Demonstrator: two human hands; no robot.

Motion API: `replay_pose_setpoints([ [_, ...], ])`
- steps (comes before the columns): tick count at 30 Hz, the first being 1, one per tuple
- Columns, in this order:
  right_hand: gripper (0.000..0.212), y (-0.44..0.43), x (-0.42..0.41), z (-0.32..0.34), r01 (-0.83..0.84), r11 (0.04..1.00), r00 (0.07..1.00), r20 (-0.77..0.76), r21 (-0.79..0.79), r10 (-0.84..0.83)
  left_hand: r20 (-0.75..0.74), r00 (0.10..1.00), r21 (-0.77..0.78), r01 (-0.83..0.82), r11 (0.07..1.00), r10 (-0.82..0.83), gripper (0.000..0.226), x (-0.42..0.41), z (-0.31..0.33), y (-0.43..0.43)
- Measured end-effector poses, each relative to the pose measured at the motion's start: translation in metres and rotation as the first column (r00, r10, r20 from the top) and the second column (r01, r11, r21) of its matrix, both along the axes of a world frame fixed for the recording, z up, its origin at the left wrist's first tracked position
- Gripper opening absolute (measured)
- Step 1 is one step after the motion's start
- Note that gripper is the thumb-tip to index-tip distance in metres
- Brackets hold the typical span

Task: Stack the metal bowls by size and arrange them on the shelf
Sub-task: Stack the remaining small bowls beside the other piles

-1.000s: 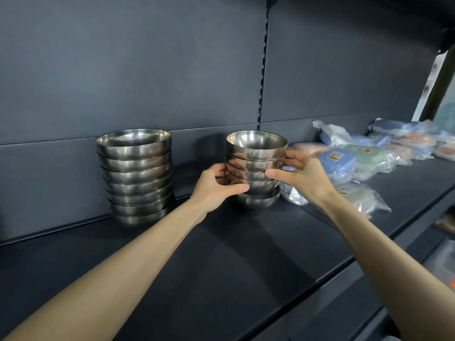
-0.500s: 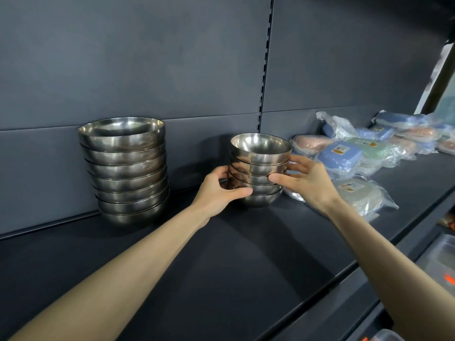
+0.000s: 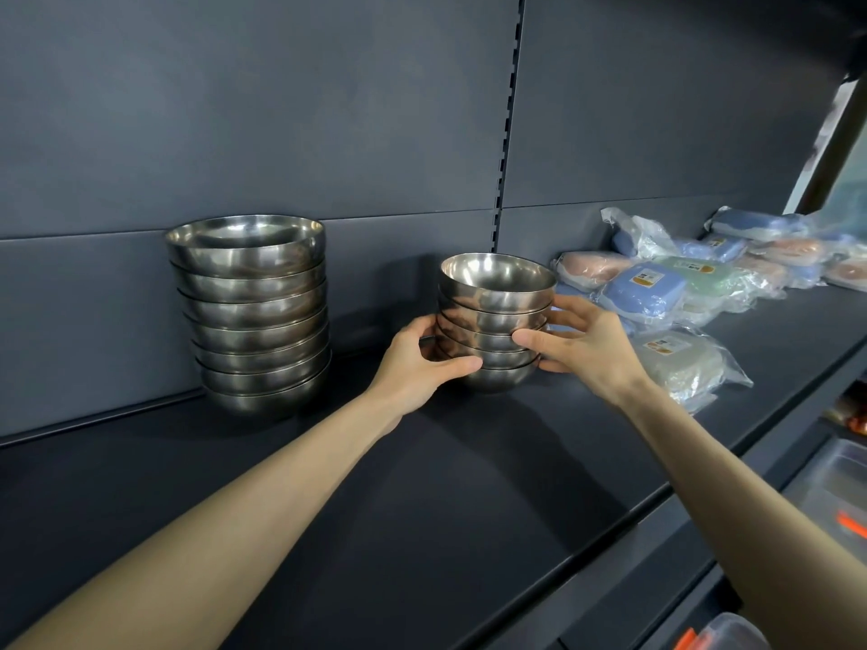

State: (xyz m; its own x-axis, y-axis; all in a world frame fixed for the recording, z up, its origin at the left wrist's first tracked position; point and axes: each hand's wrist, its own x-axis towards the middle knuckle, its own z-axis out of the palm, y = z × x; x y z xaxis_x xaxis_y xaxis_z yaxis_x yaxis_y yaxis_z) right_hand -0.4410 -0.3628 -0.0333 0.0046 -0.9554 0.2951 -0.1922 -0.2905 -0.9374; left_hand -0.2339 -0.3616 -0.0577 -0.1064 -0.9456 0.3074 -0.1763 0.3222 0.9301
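Note:
A stack of several small metal bowls [image 3: 497, 293] stands on the dark shelf [image 3: 422, 485], near the back wall. My left hand [image 3: 415, 363] grips its lower left side, thumb curled under the front. My right hand [image 3: 586, 342] holds the right side, with fingers spread round the middle bowls. To the left stands a taller stack of several larger metal bowls [image 3: 253, 312], apart from both hands.
Plastic-wrapped packets [image 3: 657, 293] in blue, pink and green lie on the shelf right of the small stack, one clear packet [image 3: 689, 363] just behind my right hand. A slotted upright [image 3: 509, 124] runs up the back panel. Bins [image 3: 840, 490] sit below right.
The view has shifted slightly, so both stacks sit a little further right. Both hands stay on the small stack, which rests in the same spot on the shelf.

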Motion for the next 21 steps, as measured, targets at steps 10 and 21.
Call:
replay_pose_setpoints([
  [10,0.044,0.052,0.018,0.003,-0.031,0.999,0.999,0.008,-0.008,0.032,-0.02,1.0,0.006,0.005,1.0,-0.005,0.043,0.018,-0.003,0.049],
  [21,0.039,0.12,0.064,0.002,-0.202,0.979,0.979,-0.009,-0.024,0.202,-0.001,0.988,-0.016,-0.155,0.988,0.155,0.039,0.062,-0.004,0.153],
])
